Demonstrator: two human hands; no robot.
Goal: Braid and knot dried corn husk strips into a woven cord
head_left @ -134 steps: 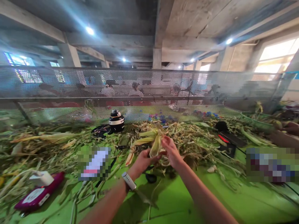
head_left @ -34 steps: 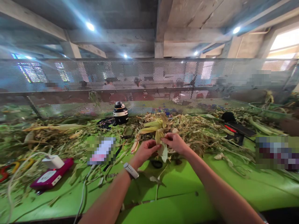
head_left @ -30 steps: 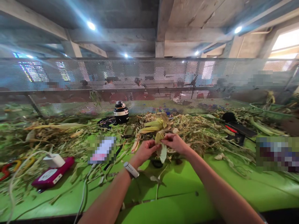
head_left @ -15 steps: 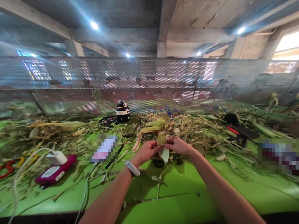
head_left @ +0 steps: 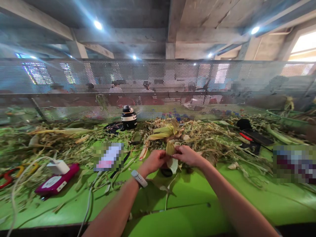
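Pinching a pale yellow-green corn husk (head_left: 170, 148) between them, a person's left hand (head_left: 155, 161) and right hand (head_left: 186, 155) meet over the middle of a bright green desk (head_left: 192, 215). Each grip is closed on the husk, thumb and fingers at its left and right edges, and a whiter flap (head_left: 173, 165) hangs below the fingertips. A white wristband (head_left: 139, 178) circles the left wrist. Just beyond the hands lies a yellowish husk bundle (head_left: 163, 131), on a broad pile of dry husks (head_left: 209, 140) that spreads left and right. Partly hidden beneath the hands is a dark round object (head_left: 166, 172). On the left are a partly pixelated phone (head_left: 110, 158) and, farther left and nearer, a magenta box (head_left: 58, 182) with a white plug (head_left: 58, 167) on top. A black bottle with a white band (head_left: 129, 119) stands upright on the far side, before a perforated metal screen (head_left: 158, 75). On the right lies a dark object with a red stripe (head_left: 256, 137).
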